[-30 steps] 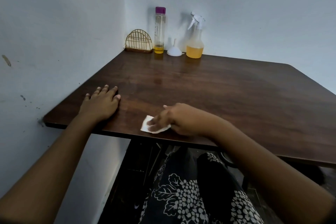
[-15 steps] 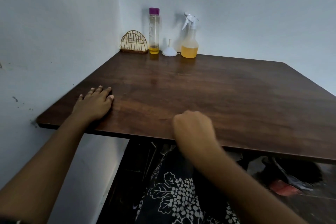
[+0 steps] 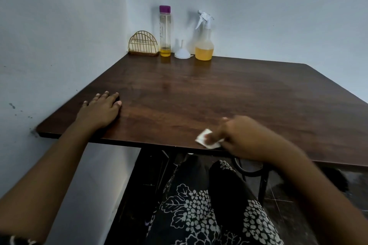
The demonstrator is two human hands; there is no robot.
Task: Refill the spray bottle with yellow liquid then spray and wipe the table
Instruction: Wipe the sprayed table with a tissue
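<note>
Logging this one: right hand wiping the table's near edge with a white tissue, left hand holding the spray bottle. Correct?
Not quite. In the head view the left hand lies flat on the table, and the spray bottle stands untouched at its far edge. The rest holds.

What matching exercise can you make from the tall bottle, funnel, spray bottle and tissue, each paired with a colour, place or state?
Things:
1. tall bottle
2. funnel
3. spray bottle
4. tissue

Descriptions:
A. white, standing wide end down
B. under the fingers of the right hand
C. purple cap, only a little yellow liquid at the bottom
D. white trigger head, yellow liquid in the lower part

Right pairs: 1-C, 2-A, 3-D, 4-B
</note>
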